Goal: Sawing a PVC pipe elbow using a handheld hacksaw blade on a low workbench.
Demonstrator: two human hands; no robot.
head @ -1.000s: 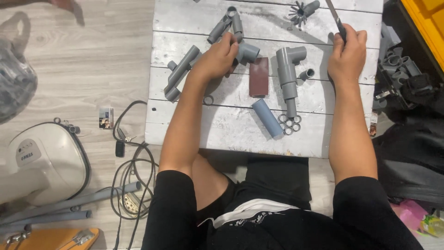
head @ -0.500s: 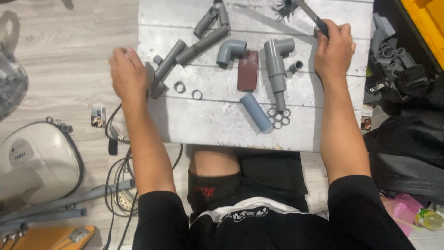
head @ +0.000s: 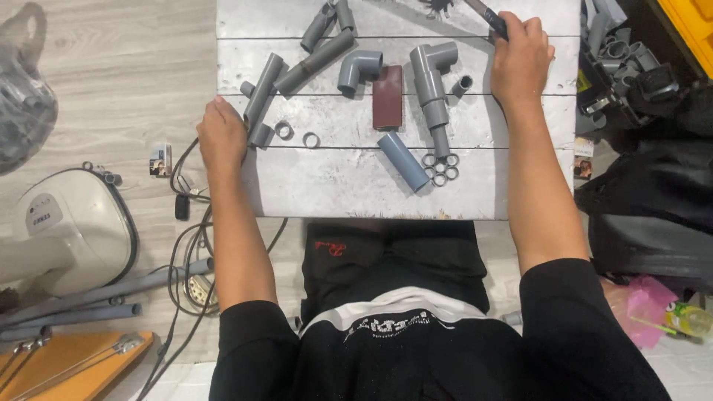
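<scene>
A white plank board (head: 356, 186) lies over my lap with grey pipe parts on it. My left hand (head: 221, 137) is curled over the board's left edge, right beside a long grey pipe (head: 261, 96) and a short stub (head: 261, 136). At the board's far right, my right hand (head: 520, 63) is closed around a thin dark tool (head: 486, 15) that points up and left. Between my hands lie a grey elbow (head: 360, 68), a brown block (head: 387, 96), a tee-and-pipe assembly (head: 433, 89), a blue-grey tube (head: 403, 161) and several small rings (head: 440, 169).
A white appliance (head: 67, 223) with cables (head: 189, 245) and long grey pipes (head: 96, 297) sits on the floor at left. More grey fittings (head: 616, 59) and a black bag (head: 653, 215) are at right. An orange case (head: 52, 364) is at bottom left.
My left hand left the pipes at the board's middle and went to the board's left edge. My right hand kept the dark tool at the far right.
</scene>
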